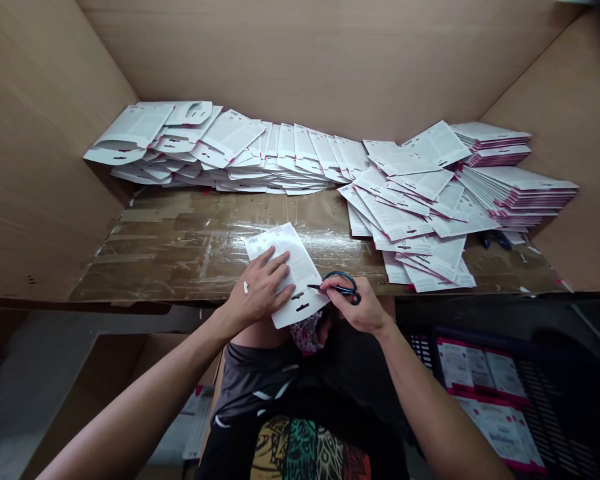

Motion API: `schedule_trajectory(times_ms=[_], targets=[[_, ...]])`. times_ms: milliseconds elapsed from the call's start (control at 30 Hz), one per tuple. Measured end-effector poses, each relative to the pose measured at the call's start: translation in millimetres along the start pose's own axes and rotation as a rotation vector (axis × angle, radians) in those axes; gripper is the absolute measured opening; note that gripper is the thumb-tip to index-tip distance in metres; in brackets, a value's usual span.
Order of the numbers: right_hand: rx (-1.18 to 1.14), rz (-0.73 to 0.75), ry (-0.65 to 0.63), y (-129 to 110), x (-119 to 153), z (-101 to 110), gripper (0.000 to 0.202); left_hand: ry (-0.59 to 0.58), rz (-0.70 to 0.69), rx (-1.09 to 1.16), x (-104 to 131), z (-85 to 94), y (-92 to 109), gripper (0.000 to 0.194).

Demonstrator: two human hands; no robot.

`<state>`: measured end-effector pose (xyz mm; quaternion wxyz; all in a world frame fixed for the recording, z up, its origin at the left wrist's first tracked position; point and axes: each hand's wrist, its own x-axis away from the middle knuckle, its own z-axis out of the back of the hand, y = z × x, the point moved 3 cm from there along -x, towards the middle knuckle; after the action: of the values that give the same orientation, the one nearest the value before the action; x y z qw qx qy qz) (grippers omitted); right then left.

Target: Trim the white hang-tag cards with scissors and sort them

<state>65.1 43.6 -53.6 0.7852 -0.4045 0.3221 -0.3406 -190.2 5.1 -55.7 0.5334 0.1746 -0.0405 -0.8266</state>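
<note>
In the head view, a white flat cardboard packet (303, 257) lies tilted at the table's front edge, its flap with dark hanger slots pointing toward me. My left hand (261, 283) rests flat on the packet's left side, fingers stretched and apart. My right hand (357, 307) is closed round a pair of small dark scissors (347, 287). The narrow blades point left, over the packet near the flap's slots. Whether the blade tip touches the card, I cannot tell.
White packets (280, 157) form a long row along the back panel. A loose heap (415, 200) and neat stacks (525, 193) are on the right. Below are a dark basket (545, 373) with pink-and-white packets and a cardboard box (95, 387). Wooden panels enclose the table.
</note>
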Motion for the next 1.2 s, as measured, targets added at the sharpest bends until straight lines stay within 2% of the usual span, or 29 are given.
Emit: schedule_trajectory(times_ms=[333,567,733,833,1000,1067,1200], targets=[[0.009,0.077,-0.105,-7.8,-4.4,5.1,0.017,-0.012,-0.008,-0.028,1.9,-2.0,-0.8,0.022],[-0.009,0.096,-0.023,-1.9,-1.5,1.1,0.015,0.003,0.006,-0.022,1.9,2.9,6.0,0.021],[0.026,0.207,-0.099,-6.9,-2.5,0.1,0.014,0.005,0.01,-0.021,2.1,1.3,5.1,0.021],[-0.009,0.183,-0.143,-4.0,-2.1,0.9,0.014,0.011,0.014,-0.017,2.8,-2.3,1.5,0.022],[-0.123,0.05,0.046,5.8,-1.7,1.1,0.019,0.04,-0.037,0.035,4.1,-8.9,-0.2,0.025],[-0.041,0.077,0.067,4.7,-2.1,-4.5,0.021,0.028,-0.054,0.07,3.8,-9.4,4.8,0.025],[0.177,0.184,0.036,-1.8,-2.5,-17.4,0.021,-0.049,-0.003,0.096,-0.7,-6.6,22.7,0.018]])
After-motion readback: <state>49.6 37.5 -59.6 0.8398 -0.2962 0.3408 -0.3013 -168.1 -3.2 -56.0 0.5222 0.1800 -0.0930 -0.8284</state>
